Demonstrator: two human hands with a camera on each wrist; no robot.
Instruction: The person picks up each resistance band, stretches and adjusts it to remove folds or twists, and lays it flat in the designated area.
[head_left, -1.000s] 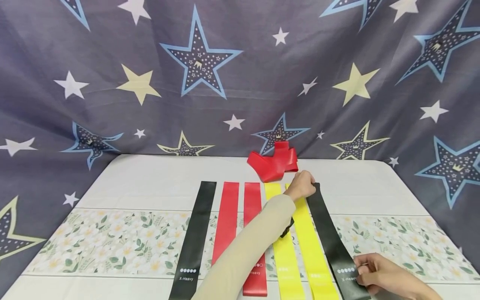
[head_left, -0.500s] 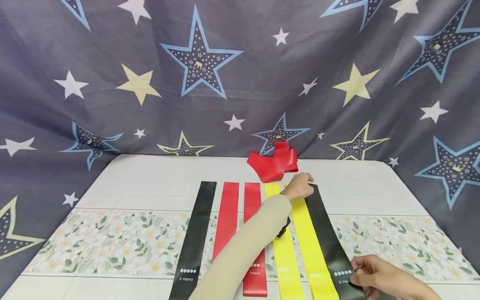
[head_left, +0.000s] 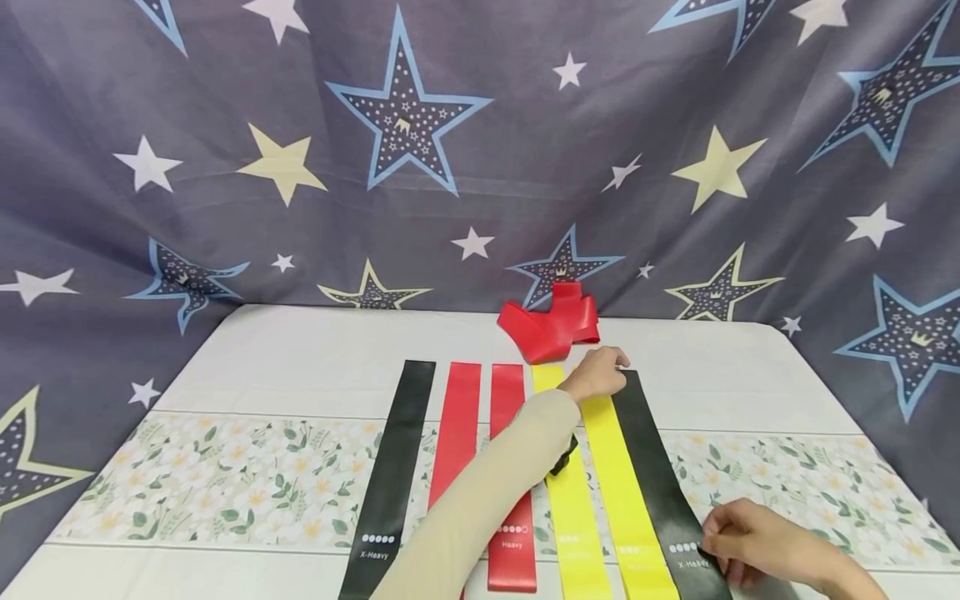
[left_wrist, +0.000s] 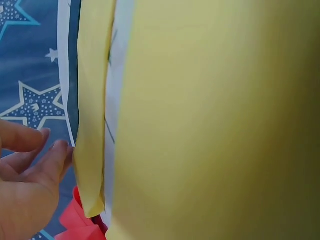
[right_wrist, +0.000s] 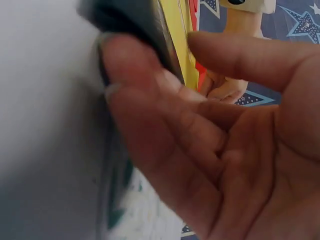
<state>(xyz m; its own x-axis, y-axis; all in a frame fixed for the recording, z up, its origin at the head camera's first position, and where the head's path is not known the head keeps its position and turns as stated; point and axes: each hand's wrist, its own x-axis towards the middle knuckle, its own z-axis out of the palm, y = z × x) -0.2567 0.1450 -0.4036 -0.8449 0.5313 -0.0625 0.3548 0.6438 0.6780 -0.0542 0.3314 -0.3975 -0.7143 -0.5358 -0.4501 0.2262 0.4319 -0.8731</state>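
A black resistance band (head_left: 652, 467) marked X-Heavy lies flat at the right end of a row of bands. My left hand (head_left: 597, 372) is at its far end, over the top of the neighbouring yellow band (head_left: 618, 483). In the left wrist view, the thumb and fingers of the left hand (left_wrist: 35, 185) stand apart with nothing pinched. My right hand (head_left: 765, 537) touches the black band's near right edge. The right wrist view has the thumb of the right hand (right_wrist: 225, 150) raised away from the fingers, whose tips meet the blurred black band (right_wrist: 130, 20).
Left of these lie another yellow band (head_left: 573, 508), two red bands (head_left: 512, 558) (head_left: 457, 417) and a black band (head_left: 393, 467). A crumpled red band (head_left: 551, 325) sits at the table's back edge. A starry cloth (head_left: 480, 150) hangs behind the white, flower-striped table (head_left: 247, 483).
The black band has shifted slightly left, nearer the yellow one. My left hand has edged left and its fingers have loosened. The right hand's fingers have eased at the band's edge.
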